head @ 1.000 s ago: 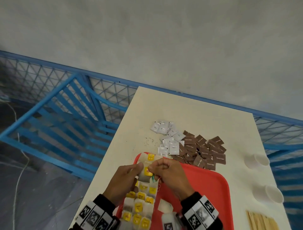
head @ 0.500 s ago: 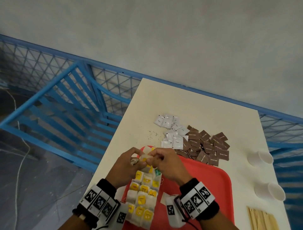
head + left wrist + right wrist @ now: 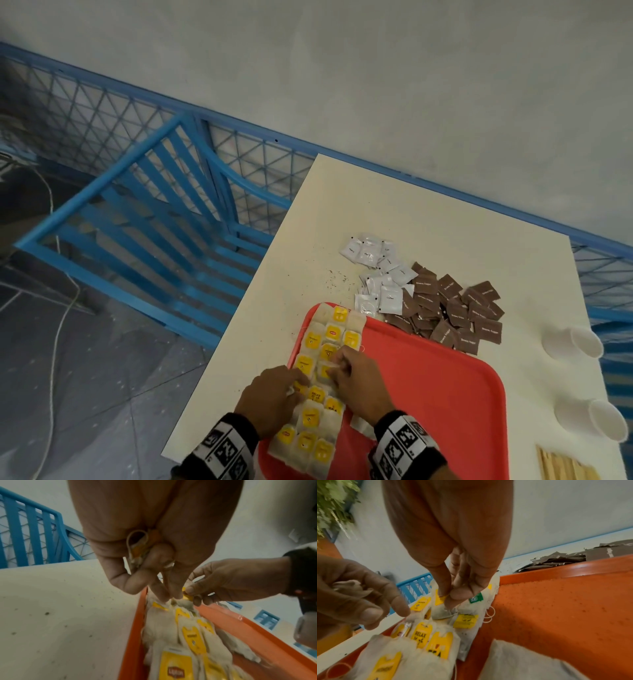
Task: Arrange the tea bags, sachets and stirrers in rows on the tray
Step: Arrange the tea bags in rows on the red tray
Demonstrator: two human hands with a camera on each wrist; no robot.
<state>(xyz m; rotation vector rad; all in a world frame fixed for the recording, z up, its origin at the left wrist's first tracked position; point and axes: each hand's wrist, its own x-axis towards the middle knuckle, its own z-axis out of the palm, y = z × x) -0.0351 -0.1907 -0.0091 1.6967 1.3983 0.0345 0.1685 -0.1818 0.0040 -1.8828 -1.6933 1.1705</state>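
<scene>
A red tray (image 3: 445, 394) lies on the cream table (image 3: 445, 222). Tea bags with yellow tags (image 3: 329, 342) lie in three rows along the tray's left side. My left hand (image 3: 301, 387) rests its fingertips on the middle of the rows and keeps a crumpled tea bag (image 3: 137, 550) tucked in its curled fingers. My right hand (image 3: 334, 368) is beside it and pinches the yellow tag of a tea bag (image 3: 442, 599) in the rows. White sachets (image 3: 376, 274) and brown sachets (image 3: 452, 315) lie in loose heaps beyond the tray. Wooden stirrers (image 3: 565, 466) lie at the near right.
Two white paper cups (image 3: 575, 342) (image 3: 596, 421) lie on their sides at the table's right edge. A loose tea bag (image 3: 522, 660) lies on the tray right of the rows. A blue metal railing (image 3: 154, 205) runs to the left of and behind the table.
Both hands have drawn back from the tray's far left corner to the middle of the rows. The tea bags at that corner now lie uncovered.
</scene>
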